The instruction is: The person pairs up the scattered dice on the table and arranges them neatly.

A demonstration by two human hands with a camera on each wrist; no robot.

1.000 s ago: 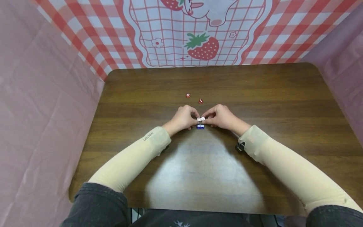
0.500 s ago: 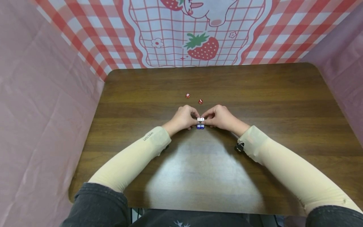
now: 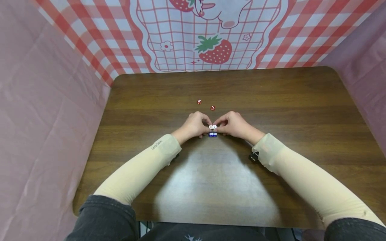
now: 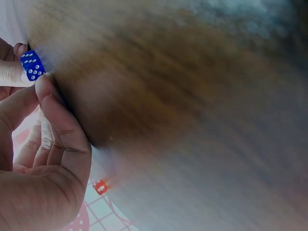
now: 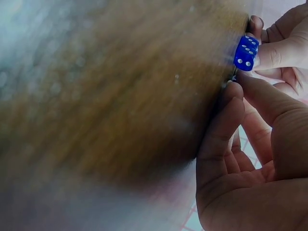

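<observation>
On the brown table [image 3: 271, 100], both hands meet at the middle. My left hand [image 3: 208, 127] pinches one white die and my right hand [image 3: 218, 127] pinches another. The two white dice [image 3: 212, 127] sit side by side on top of two blue dice [image 3: 212, 134]. In the left wrist view a blue die [image 4: 32, 66] shows beside my left thumb [image 4: 48, 96]. The right wrist view shows a blue die [image 5: 246, 53] just past my right fingers [image 5: 226, 115]. Two red dice [image 3: 199, 101] [image 3: 212, 107] lie loose just beyond the hands.
Pink cloth walls [image 3: 45, 117] stand at both sides, and a red checked strawberry cloth [image 3: 214, 47] hangs at the back. A red die [image 4: 100, 186] shows in the left wrist view. A glare patch [image 3: 217, 187] lies on the near table.
The two white dice, slightly apart a second ago, now sit flush together on the blue pair. The hands have barely moved.
</observation>
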